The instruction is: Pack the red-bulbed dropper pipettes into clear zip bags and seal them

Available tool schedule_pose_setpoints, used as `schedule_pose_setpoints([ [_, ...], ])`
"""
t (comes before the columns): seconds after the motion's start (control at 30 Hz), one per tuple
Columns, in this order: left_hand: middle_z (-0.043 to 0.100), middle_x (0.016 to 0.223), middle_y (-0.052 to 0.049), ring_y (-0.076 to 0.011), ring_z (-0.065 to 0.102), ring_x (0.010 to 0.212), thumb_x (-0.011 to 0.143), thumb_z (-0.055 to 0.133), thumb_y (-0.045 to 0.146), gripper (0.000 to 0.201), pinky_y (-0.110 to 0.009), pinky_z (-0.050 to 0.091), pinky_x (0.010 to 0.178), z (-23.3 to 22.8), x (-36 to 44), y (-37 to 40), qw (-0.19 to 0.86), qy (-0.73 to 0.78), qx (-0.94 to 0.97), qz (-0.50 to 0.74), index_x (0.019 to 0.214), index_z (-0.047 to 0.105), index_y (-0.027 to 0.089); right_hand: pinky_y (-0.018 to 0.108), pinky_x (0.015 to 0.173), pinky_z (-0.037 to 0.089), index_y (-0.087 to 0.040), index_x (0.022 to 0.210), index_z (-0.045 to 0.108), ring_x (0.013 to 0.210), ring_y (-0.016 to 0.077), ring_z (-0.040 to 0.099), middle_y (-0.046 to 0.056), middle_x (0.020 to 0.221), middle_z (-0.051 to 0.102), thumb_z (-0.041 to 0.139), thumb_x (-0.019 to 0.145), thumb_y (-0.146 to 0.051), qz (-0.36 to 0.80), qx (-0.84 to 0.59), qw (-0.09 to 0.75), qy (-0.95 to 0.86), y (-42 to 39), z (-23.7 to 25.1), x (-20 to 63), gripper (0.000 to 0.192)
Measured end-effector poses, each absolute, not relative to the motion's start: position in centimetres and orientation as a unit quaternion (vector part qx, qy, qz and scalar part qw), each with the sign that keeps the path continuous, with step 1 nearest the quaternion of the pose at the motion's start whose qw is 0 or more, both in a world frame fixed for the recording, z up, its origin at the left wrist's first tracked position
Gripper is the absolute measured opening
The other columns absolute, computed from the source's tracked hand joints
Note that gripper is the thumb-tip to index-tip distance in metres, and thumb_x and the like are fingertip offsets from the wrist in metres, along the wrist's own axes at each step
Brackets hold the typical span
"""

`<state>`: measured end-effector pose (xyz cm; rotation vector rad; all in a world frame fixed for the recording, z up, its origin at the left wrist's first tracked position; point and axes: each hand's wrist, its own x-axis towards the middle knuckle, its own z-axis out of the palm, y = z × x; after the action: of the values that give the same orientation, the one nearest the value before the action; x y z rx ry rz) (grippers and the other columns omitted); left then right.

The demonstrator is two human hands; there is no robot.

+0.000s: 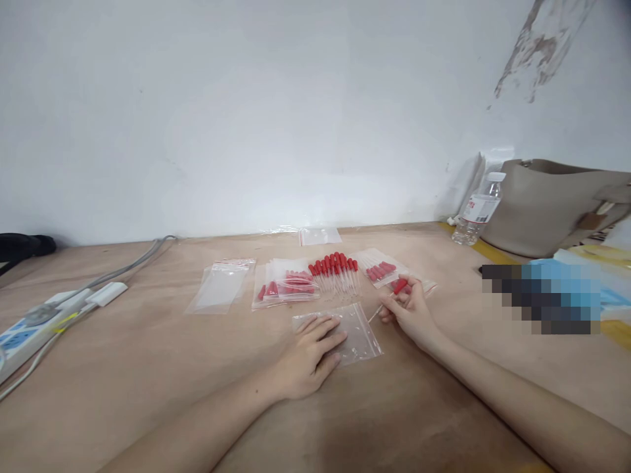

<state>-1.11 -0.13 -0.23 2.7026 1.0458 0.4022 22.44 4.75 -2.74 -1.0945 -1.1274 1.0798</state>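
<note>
Droppers with red bulbs lie in a loose row at the middle of your wooden table; about ten show there, though the exact count is hard to read. Your left hand lies flat, fingers spread and released, pressing on one clear zip bag right in front of you. Your right hand sits just to the right of that bag, fingers pinched around one dropper, its red bulb up near your fingertips and its thin clear tube pointing down-left towards the bag's edge. Two filled bags sit beyond: one left of the loose row, one right of it, just behind your right hand. Two more empty bags show, one further left and one by the wall. One power strip lies at the far left, and one water bottle stands beside one beige bag at the right.
</note>
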Motion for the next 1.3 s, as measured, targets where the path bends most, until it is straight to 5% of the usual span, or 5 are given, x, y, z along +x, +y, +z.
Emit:
schedule_pose_setpoints([
  [0.23, 0.037, 0.135, -0.006, -0.0209, 0.030, 0.125, 0.087, 0.041, 0.027, 0.044, -0.043, 0.023, 0.105, -0.2, -0.9, -0.2, 0.125, 0.362, 0.911, 0.153, 0.130, 0.034, 0.023, 0.031, 0.057, 0.052, -0.026, 0.098, 0.026, 0.055, 0.0133, 0.061, -0.006, 0.067, 0.055, 0.061, 0.066, -0.047, 0.526, -0.431, 0.564, -0.469, 4.5, -3.1, 22.1, 0.052],
  [0.67, 0.038, 0.134, -0.008, -0.0202, 0.031, 0.125, 0.086, 0.042, 0.027, 0.053, -0.042, 0.025, 0.104, -0.2, -1.0, -0.2, 0.138, 0.364, 0.907, 0.162, 0.135, 0.023, 0.020, 0.024, 0.059, 0.045, -0.020, 0.078, 0.044, 0.065, 0.0081, 0.055, 0.002, 0.097, 0.059, 0.066, 0.067, -0.033, 0.599, -0.339, 0.379, -0.618, 3.6, -1.0, 24.4, 0.028],
  [0.83, 0.038, 0.134, -0.008, -0.0212, 0.032, 0.124, 0.086, 0.042, 0.029, 0.052, -0.043, 0.026, 0.104, -0.3, -1.1, -0.2, 0.150, 0.361, 0.904, 0.173, 0.134, 0.024, 0.020, 0.026, 0.062, 0.045, -0.020, 0.080, 0.043, 0.065, 0.0095, 0.056, -0.002, 0.077, 0.059, 0.061, 0.071, -0.038, 0.630, -0.309, 0.308, -0.642, 3.5, -0.8, 23.5, 0.027],
  [1.1, 0.047, 0.126, -0.007, -0.0198, 0.042, 0.116, 0.085, 0.046, 0.029, 0.040, -0.036, 0.036, 0.098, -0.1, -2.3, 0.6, 0.157, 0.355, 0.896, 0.217, 0.124, 0.042, 0.021, 0.028, 0.062, 0.046, -0.017, 0.074, 0.060, 0.066, 0.0141, 0.059, 0.001, 0.070, 0.064, 0.068, 0.060, -0.039, 0.556, -0.385, 0.296, -0.675, 4.3, -0.8, 23.6, 0.028],
  [1.3, 0.051, 0.121, -0.008, -0.0218, 0.047, 0.111, 0.085, 0.046, 0.032, 0.041, -0.038, 0.038, 0.094, -0.1, -2.2, 0.7, 0.169, 0.349, 0.895, 0.219, 0.123, 0.043, 0.021, 0.034, 0.086, 0.040, -0.022, 0.081, 0.069, 0.094, 0.0197, 0.055, 0.003, 0.095, 0.065, 0.056, 0.072, -0.040, 0.393, -0.366, 0.227, -0.812, 3.9, 1.3, 23.7, 0.024],
])
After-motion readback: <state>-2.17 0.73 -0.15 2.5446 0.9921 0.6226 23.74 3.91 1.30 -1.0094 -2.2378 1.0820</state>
